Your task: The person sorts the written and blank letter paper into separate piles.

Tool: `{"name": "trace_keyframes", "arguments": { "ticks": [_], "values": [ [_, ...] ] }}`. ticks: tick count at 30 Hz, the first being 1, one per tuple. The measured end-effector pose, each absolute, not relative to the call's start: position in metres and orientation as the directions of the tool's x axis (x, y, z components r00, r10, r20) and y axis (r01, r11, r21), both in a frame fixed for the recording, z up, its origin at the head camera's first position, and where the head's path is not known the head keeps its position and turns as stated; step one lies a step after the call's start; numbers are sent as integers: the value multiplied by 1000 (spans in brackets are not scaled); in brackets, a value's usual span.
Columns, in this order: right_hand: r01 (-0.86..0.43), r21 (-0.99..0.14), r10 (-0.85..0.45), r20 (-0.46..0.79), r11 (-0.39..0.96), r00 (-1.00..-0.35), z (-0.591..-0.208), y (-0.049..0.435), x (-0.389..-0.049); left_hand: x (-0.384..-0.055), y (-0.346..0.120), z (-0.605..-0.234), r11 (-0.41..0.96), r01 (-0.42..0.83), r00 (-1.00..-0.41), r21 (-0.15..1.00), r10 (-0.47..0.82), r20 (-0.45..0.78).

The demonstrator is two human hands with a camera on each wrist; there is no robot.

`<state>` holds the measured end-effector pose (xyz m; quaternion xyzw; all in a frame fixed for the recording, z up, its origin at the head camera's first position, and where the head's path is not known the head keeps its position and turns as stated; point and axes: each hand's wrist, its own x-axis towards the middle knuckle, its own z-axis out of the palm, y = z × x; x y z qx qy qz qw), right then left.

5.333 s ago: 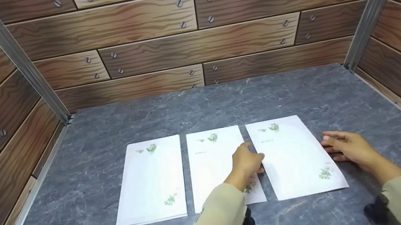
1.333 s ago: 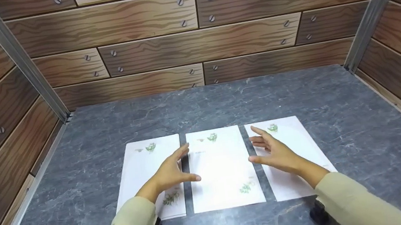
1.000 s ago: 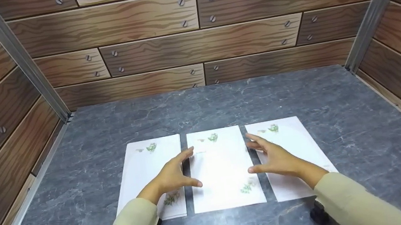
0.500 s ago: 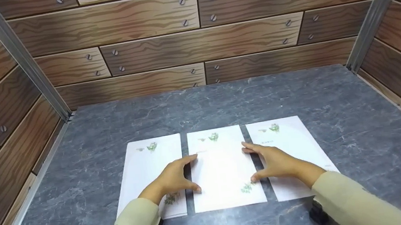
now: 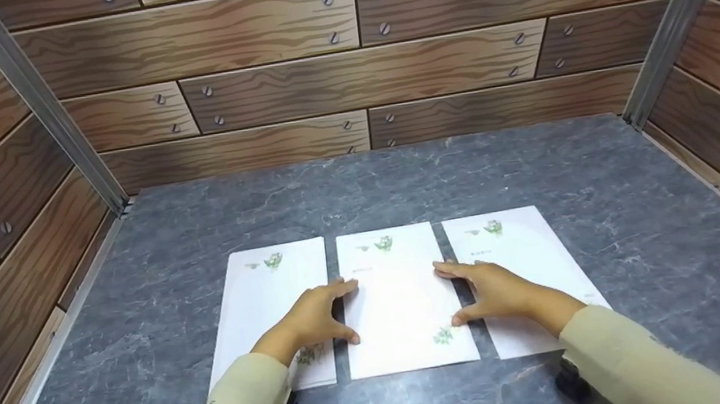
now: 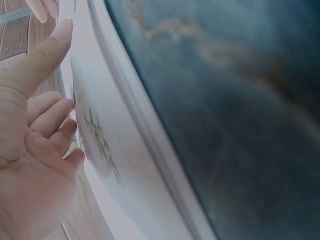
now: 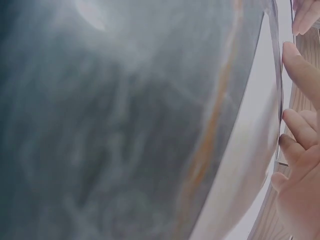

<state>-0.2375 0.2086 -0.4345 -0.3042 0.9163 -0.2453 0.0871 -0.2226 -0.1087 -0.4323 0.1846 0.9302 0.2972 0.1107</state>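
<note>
Three white sheets with green floral prints lie side by side on the dark table. My left hand (image 5: 315,315), thumb and fingers spread apart, is at the left edge of the middle sheet (image 5: 399,306). My right hand (image 5: 495,291) mirrors it at that sheet's right edge. Both hands have fingertips at or just over the paper; firm contact cannot be told. Under the left forearm is the left stack of sheets (image 5: 256,302), its edge showing more than one layer. The right sheet (image 5: 524,244) is partly covered by my right hand. In the wrist views the left palm (image 6: 35,185) and right palm (image 7: 302,180) hold nothing.
The grey marbled tabletop (image 5: 359,192) extends behind the sheets and to both sides. Wood-patterned panels (image 5: 272,29) enclose the back and sides, with metal posts (image 5: 45,116) at the corners. Narrow gaps separate the sheets.
Earlier my hands were on either side of the right sheet. Both moved left to the middle sheet, then came down and slightly inward at its edges. The sheets stay nearly in place.
</note>
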Motion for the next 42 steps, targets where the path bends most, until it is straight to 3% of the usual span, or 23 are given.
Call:
{"name": "trace_keyframes", "arguments": {
  "ticks": [21, 32, 42],
  "values": [
    [-495, -455, -559, -7, 740, -829, -432, 205, -235, -221, -106, -427, 771, 285, -914, 569, 398, -81],
    [-503, -515, -587, 0, 694, -810, -434, 204, -238, -220, -104, -429, 758, 241, -920, 607, 378, -107],
    [-464, -597, -545, 53, 655, -837, -434, 206, -238, -221, -105, -431, 709, 201, -932, 676, 352, -92]
  ]
}}
